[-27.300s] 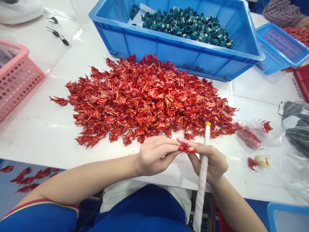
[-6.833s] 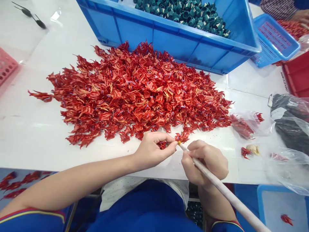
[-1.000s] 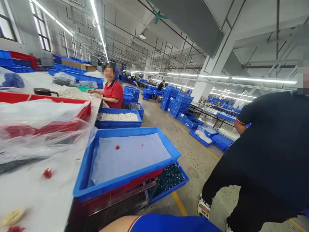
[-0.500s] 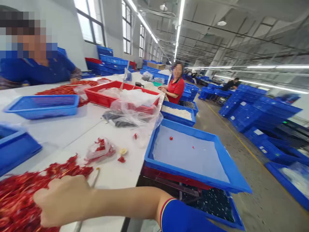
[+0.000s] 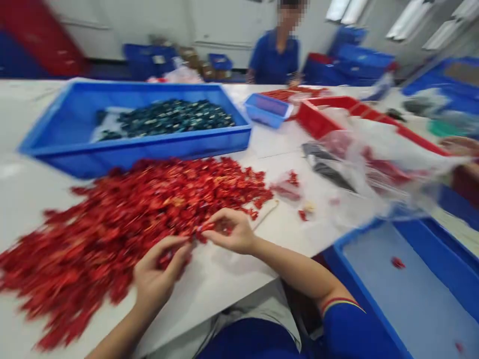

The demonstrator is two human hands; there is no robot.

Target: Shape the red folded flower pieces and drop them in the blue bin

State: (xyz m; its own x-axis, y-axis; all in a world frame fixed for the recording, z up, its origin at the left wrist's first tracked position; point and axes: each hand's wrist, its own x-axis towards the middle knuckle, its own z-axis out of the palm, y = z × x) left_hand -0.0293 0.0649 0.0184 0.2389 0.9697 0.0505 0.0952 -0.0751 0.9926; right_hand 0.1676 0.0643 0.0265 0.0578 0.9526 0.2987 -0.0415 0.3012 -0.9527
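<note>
A wide pile of red folded pieces (image 5: 123, 214) covers the white table (image 5: 224, 279) in front of me. My left hand (image 5: 155, 274) rests at the pile's near edge, its fingers curled round a red piece. My right hand (image 5: 232, 232) is just to the right, its fingertips pinched together at the pile's edge. A thin white stick (image 5: 266, 214) pokes out from behind it toward the right. The whole view is smeared by motion.
A big blue crate (image 5: 149, 147) of dark green pieces stands behind the pile. At the right are a blue tray (image 5: 344, 249) holding a red piece, plastic bags (image 5: 374, 164), a red tray (image 5: 318, 119) and a small blue basket (image 5: 267, 107). A person in blue (image 5: 277, 55) sits across.
The view has swung from the hall and aisle back down to the table. Both my hands are at the red pile again; half a second ago only one showed.
</note>
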